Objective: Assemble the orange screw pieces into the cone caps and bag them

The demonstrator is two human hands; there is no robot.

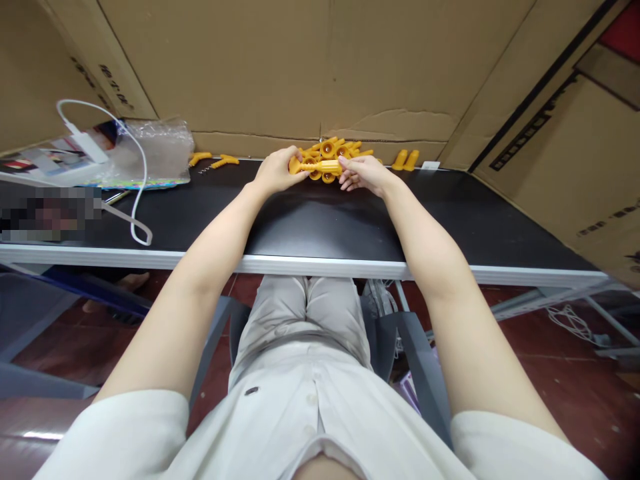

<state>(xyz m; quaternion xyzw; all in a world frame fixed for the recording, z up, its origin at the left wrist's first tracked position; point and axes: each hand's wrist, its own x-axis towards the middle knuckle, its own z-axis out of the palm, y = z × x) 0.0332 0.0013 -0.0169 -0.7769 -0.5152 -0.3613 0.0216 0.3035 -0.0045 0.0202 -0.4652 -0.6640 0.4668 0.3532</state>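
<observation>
In the head view, both my hands are over the far middle of the black table [320,223], holding one yellow plastic corkscrew [327,167] sideways. My left hand [280,170] has its fingers closed around the rounded left end. At the other end, the thumb and fingers of my right hand [363,175] pinch the ribbed body. Right behind is a pile of yellow plastic pieces [341,148], several showing hollow round openings. Two loose yellow handles [225,161] lie left of my left hand, with a metal spiral [205,169] near them.
Two yellow caps [406,160] stand to the right by a small white piece [431,165]. On the left are a clear plastic bag [155,150], a white cable [143,157] and a charger [89,145]. Cardboard walls [320,67] close off the back and sides.
</observation>
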